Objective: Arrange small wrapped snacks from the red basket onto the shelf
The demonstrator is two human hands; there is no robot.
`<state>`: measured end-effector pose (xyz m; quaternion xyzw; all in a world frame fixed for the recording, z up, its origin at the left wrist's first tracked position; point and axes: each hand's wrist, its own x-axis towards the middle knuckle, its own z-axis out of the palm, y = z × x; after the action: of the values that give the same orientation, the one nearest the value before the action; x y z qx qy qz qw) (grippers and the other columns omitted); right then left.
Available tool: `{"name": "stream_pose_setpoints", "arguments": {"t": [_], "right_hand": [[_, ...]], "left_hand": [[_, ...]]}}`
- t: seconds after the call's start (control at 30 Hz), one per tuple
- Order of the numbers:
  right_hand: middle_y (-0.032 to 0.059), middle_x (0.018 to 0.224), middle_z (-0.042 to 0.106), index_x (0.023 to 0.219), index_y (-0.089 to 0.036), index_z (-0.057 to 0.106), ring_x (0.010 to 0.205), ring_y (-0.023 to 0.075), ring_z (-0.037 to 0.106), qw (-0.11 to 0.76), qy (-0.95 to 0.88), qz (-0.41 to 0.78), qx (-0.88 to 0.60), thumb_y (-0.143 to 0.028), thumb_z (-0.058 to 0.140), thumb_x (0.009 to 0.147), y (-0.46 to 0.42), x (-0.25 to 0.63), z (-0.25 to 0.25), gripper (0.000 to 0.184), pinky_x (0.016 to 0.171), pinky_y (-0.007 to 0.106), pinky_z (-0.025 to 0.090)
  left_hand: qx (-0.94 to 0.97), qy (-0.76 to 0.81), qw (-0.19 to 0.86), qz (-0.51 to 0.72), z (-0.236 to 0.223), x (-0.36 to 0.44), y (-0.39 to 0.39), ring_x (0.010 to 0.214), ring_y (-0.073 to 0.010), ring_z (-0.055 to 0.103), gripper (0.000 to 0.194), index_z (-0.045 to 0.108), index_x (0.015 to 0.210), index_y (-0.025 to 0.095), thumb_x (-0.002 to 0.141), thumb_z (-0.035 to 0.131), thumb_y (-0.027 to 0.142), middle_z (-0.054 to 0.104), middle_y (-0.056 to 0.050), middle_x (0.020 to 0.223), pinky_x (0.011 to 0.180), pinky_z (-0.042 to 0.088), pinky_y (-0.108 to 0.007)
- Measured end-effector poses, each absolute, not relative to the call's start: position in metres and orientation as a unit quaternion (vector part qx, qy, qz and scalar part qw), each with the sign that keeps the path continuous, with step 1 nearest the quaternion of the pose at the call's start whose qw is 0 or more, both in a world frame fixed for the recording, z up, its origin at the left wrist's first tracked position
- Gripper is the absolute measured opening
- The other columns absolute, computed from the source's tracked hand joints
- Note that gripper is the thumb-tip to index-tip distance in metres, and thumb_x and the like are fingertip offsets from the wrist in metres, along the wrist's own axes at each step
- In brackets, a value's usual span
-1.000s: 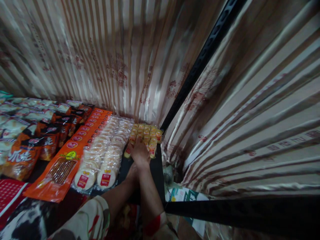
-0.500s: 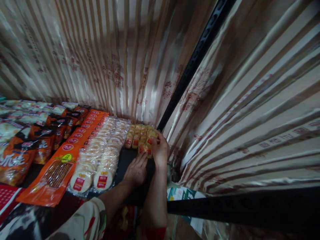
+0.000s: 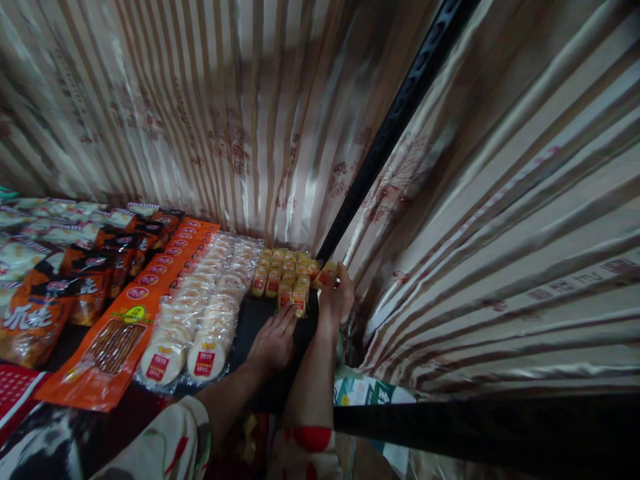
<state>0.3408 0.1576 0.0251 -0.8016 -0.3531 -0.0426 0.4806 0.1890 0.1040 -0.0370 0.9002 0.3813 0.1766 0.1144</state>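
My left hand (image 3: 273,341) reaches over the dark shelf top with its fingers stretched out. Its fingertips touch the front of the small yellow snack packs with red labels (image 3: 285,293), which stand in short rows beside the shelf post. My right hand (image 3: 337,297) is at the right of these rows, close to the post's foot. Between its thumb and fingers is one tilted yellow snack pack (image 3: 325,275), apart from the others. Left of the rows lie clear-wrapped round white crackers (image 3: 209,357) in two long overlapping lines.
Orange snack bags with brown sticks (image 3: 117,340) overlap farther left, then orange and black bags (image 3: 35,320). A black metal post (image 3: 380,160) rises behind my right hand, and a black bar (image 3: 480,427) crosses low right. Striped curtain (image 3: 200,100) hangs behind.
My right hand has moved right, away from the rows, taking one yellow snack pack along. My left hand stays at the front of the rows.
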Motion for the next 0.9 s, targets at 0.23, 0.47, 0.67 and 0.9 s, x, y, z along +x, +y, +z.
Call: {"name": "stream_pose_setpoints", "arguments": {"t": [0.23, 0.47, 0.67, 0.9], "right_hand": [[0.0099, 0.102, 0.064, 0.12, -0.018, 0.057, 0.088, 0.0191, 0.058, 0.431, -0.391, 0.007, -0.813, -0.029, 0.035, 0.084, 0.165, 0.337, 0.01, 0.044, 0.08, 0.03, 0.043], [0.0112, 0.104, 0.064, 0.121, -0.016, 0.056, 0.093, 0.02, 0.058, 0.432, -0.4, 0.011, -0.809, -0.03, 0.033, 0.085, 0.171, 0.339, 0.006, 0.045, 0.083, 0.032, 0.042], [0.0084, 0.107, 0.064, 0.121, -0.019, 0.057, 0.097, 0.0189, 0.056, 0.39, -0.445, 0.003, -0.806, -0.023, 0.032, 0.085, 0.171, 0.336, 0.002, 0.044, 0.085, 0.03, 0.041], [0.0114, 0.105, 0.062, 0.11, -0.02, 0.065, 0.094, 0.0229, 0.052, 0.363, -0.397, -0.024, -0.843, -0.027, 0.04, 0.082, 0.162, 0.333, 0.003, 0.038, 0.079, 0.033, 0.039]], "left_hand": [[0.899, 0.383, 0.122, 0.171, -0.035, 0.189, 0.104, 0.137, -0.0234, 0.021, 0.057, 0.036, 0.135, 0.011, 0.079, 0.038, 0.014, 0.029, -0.009, 0.146, 0.103, 0.035, -0.042], [0.899, 0.382, 0.128, 0.172, -0.036, 0.189, 0.105, 0.136, -0.0234, 0.021, 0.058, 0.036, 0.136, 0.012, 0.078, 0.038, 0.013, 0.03, -0.009, 0.146, 0.103, 0.034, -0.042], [0.898, 0.38, 0.125, 0.182, -0.037, 0.189, 0.104, 0.137, -0.023, 0.02, 0.058, 0.036, 0.135, 0.011, 0.077, 0.039, 0.013, 0.028, -0.009, 0.147, 0.104, 0.034, -0.041], [0.897, 0.379, 0.125, 0.192, -0.038, 0.189, 0.104, 0.137, -0.0221, 0.02, 0.058, 0.035, 0.136, 0.012, 0.078, 0.038, 0.012, 0.03, -0.009, 0.146, 0.104, 0.033, -0.04]]}}
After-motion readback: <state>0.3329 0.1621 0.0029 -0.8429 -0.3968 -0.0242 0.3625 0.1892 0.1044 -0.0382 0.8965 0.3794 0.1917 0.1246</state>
